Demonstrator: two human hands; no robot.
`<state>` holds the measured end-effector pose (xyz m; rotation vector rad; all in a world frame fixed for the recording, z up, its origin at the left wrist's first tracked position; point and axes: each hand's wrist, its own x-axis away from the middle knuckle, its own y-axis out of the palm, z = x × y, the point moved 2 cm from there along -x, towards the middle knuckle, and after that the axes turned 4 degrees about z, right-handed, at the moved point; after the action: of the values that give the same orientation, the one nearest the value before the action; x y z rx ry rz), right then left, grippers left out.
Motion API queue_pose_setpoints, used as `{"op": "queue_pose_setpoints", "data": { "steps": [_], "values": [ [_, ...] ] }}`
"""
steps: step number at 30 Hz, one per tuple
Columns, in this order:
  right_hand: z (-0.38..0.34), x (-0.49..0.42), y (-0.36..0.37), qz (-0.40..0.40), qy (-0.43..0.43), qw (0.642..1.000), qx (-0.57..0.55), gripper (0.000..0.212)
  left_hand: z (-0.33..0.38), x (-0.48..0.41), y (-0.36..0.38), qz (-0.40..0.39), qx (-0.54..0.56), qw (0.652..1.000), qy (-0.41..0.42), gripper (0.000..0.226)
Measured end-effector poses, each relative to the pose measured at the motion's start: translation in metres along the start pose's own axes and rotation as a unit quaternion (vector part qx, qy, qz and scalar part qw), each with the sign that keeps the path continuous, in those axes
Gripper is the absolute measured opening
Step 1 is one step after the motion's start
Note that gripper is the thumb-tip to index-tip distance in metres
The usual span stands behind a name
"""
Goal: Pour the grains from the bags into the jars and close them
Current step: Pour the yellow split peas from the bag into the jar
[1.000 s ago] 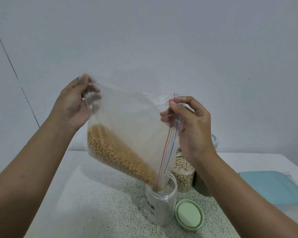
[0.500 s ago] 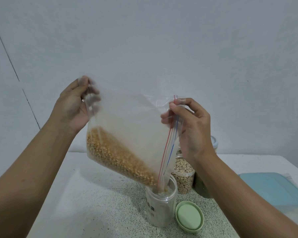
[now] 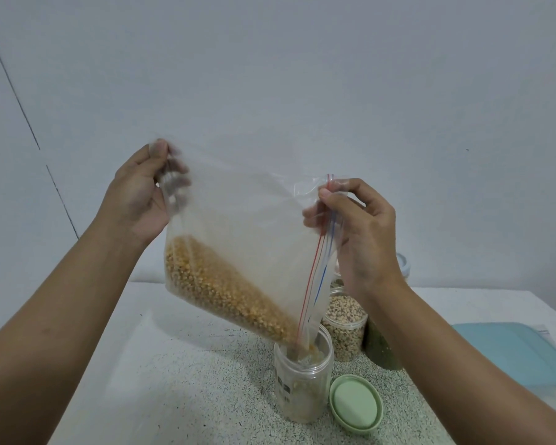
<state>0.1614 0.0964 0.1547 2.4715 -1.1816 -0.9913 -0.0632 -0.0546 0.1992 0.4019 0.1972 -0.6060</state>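
The bag [image 3: 238, 236], pinched by left hand [image 3: 135, 200] and right hand [image 3: 366, 232], is slanted mouth-down into the jar [image 3: 299, 390] beneath the right.

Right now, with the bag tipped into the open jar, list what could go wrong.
1. Most yellow grains lie along the lower edge of the zip bag; a sudden slide could overshoot the narrow open jar and scatter on the table.
2. Neither grip steadies the jar; the bag's corner dipping into its mouth might tip it toward the green lid.
3. The left grip and right grip only pinch the bag's upper corners; a slip would dump everything.
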Motion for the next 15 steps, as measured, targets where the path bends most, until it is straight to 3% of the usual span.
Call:
{"op": "queue_pose_setpoints", "data": {
  "steps": [15],
  "values": [
    [0.0038,-0.0022,-0.0042,0.006,0.004,1.0,0.0,0.015,-0.0039,0.0005,-0.0008,-0.009,-0.006,1.0,-0.009,0.035]
  ]
}}
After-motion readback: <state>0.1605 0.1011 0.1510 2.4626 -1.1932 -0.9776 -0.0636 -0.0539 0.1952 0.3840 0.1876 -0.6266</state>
